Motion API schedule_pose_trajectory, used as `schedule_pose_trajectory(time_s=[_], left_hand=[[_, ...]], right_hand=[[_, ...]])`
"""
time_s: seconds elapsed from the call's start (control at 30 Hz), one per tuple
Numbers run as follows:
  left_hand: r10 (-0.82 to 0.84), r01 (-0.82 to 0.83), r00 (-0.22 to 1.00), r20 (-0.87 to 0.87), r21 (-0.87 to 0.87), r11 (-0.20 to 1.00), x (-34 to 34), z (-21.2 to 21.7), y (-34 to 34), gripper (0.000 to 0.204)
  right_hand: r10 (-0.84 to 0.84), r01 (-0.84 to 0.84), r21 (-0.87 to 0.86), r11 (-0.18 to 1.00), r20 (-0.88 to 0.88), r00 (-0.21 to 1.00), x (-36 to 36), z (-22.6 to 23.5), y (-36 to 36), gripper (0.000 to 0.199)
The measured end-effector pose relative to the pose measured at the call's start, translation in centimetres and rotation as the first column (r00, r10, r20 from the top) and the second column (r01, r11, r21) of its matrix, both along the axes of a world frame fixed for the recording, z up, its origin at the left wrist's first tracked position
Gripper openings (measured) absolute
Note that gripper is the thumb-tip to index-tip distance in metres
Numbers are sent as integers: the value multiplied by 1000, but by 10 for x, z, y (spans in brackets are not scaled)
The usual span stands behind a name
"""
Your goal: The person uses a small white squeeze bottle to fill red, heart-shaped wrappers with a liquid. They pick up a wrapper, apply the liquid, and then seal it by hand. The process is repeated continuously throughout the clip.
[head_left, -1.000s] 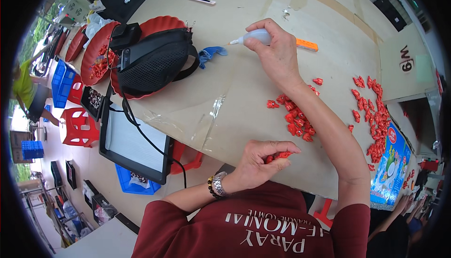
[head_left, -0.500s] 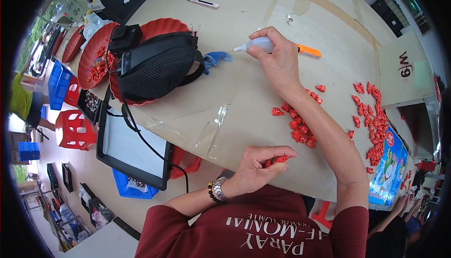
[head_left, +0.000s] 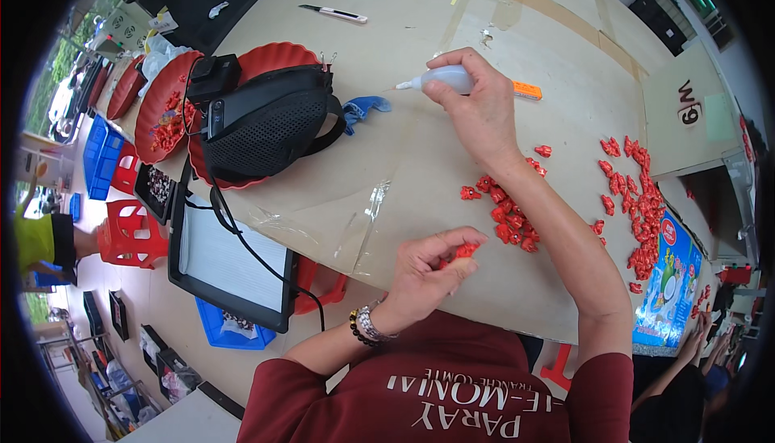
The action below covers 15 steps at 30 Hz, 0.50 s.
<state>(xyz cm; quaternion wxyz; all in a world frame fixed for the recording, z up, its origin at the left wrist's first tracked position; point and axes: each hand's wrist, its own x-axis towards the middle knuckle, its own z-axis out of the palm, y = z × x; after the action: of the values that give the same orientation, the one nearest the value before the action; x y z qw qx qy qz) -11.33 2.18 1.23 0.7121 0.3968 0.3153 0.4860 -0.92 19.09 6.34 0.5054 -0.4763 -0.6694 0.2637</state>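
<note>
Far left: red plate [head_left: 157,92] of small red pieces; beside it, second red plate [head_left: 282,54], mostly hidden under black mesh case [head_left: 270,120]. Blue cloth [head_left: 363,107] to its right. Near side: left hand [head_left: 424,269] pinches red piece [head_left: 466,251] between thumb and fingers; palm contents cannot be made out. Farther: right hand [head_left: 484,108] grips squeeze bottle [head_left: 448,80], body partly covered, nozzle left. Right forearm cuts off red pile [head_left: 510,221]. Orange item [head_left: 527,90] partly hidden behind right hand.

From afar I see red pieces [head_left: 512,223] right of centre, a whitish-blue bottle [head_left: 450,80] upper centre, and a maroon shirt [head_left: 476,346] bottom centre.
</note>
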Motion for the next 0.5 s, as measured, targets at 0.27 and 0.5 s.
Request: schedule_pose_trajectory(time_s=[0.27,0.5], left_hand=[[123,-119,992,30,-133,984,5,11,10,34],[187,-190,982,-33,-81,978,10,18,2,34]], right_hand=[[-29,-65,-211,975,-415,910,51,36,-71,22],[-149,120,-103,987,-363,920,113,34,-178,26]])
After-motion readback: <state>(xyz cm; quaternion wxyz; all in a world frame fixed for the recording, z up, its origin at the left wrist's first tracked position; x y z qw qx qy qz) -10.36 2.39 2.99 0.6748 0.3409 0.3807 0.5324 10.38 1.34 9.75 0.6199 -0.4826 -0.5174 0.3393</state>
